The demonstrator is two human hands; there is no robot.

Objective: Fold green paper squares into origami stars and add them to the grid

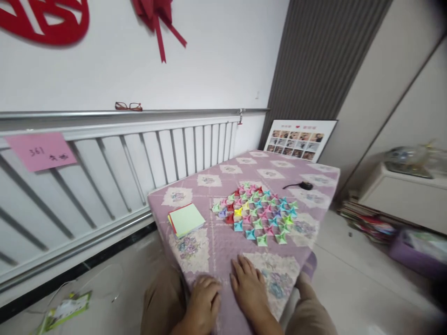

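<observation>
My left hand [204, 300] rests on the near edge of the table, its fingers loosely bent and nothing seen in them. Beside it, my right hand [248, 286] lies flat on the purple flowered tablecloth [223, 253], fingers stretched forward and holding nothing. Beyond both hands, many small folded paper pieces [257, 224] in green, blue, pink, red and yellow stand in close rows, touching neither hand. To their left is a stack of square coloured paper [187, 219] with a pale green sheet on top.
A black corded object [306, 185] lies farther back on the table. A white radiator [132, 172] runs along the left, with glasses [128, 106] on the pipe above and a pink note [41, 151] on it. A framed photo board [298, 140] leans at the back; a purple bin [419, 253] stands right.
</observation>
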